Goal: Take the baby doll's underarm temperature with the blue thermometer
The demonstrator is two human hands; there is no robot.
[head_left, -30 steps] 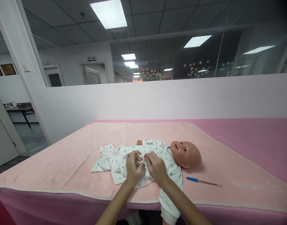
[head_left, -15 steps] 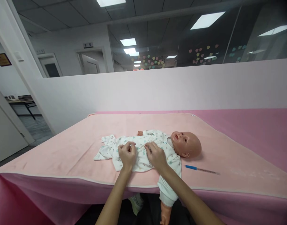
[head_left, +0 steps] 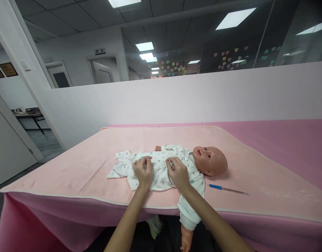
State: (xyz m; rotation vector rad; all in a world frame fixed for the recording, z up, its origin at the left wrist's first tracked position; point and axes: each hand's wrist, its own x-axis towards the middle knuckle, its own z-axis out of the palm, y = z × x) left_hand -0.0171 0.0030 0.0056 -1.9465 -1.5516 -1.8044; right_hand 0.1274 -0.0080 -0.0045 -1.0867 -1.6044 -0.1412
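Note:
A baby doll (head_left: 209, 161) lies on its back, its head to the right. It wears a white printed outfit (head_left: 161, 178) with a button (head_left: 186, 159) near the neck and another between my hands. My left hand (head_left: 143, 170) is closed in a pinch over the lower front of the outfit. Over the chest, my right hand (head_left: 178, 172) is also pinched, its fingertips beside the middle button (head_left: 164, 166). Whatever sits between the fingertips of either hand is too small to make out. One doll arm (head_left: 187, 234) hangs over the near edge, partly behind my right forearm.
A thermometer-like stick with a blue end (head_left: 215, 187) lies near the doll's head. Beneath is a peach blanket (head_left: 79, 157) over a pink cover (head_left: 294, 140). A white half-wall (head_left: 189, 98) with glass above stands behind the table.
My right hand has shifted slightly right and up from the outfit's middle, and a button now shows beside it. My left hand stays nearly in place. The view has shifted a little.

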